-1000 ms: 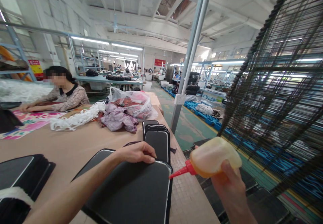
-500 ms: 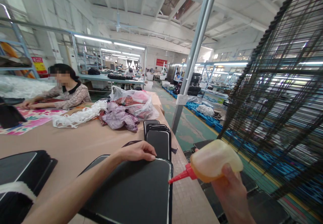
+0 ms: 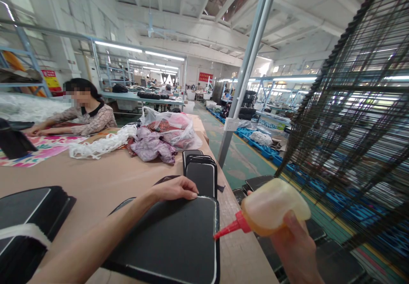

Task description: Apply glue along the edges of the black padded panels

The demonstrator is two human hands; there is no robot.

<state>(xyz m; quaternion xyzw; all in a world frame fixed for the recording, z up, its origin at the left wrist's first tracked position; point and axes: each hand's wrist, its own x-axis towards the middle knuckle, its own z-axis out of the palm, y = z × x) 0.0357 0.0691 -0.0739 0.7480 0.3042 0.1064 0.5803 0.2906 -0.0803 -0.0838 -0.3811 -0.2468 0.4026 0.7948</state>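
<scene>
A black panel [image 3: 172, 237] with rounded corners and a pale line along its border lies in front of me on the brown-covered table. At its far edge, my left hand [image 3: 179, 189] is closed, thumb and fingers pinching the rim. My right hand [image 3: 295, 237] grips a translucent squeeze bottle [image 3: 275, 205] holding amber liquid, tipped sideways. The bottle's red nozzle [image 3: 231, 226] points left, its tip at the pale line on the panel's right border. Just beyond the panel, smaller black panels [image 3: 201, 175] sit in a stack.
At left stands a stack of black panels [image 3: 28, 215] with a white strap [image 3: 25, 231] around it. Purple cloth [image 3: 153, 145] and a plastic bag [image 3: 188, 137] lie farther back. A co-worker [image 3: 89, 113] sits at far left. A metal post [image 3: 244, 62] and wire rack [image 3: 358, 117] rise at right.
The nozzle tip has slid a little toward me along the panel's right border. My left hand stays at the far edge, and the view has shifted slightly.
</scene>
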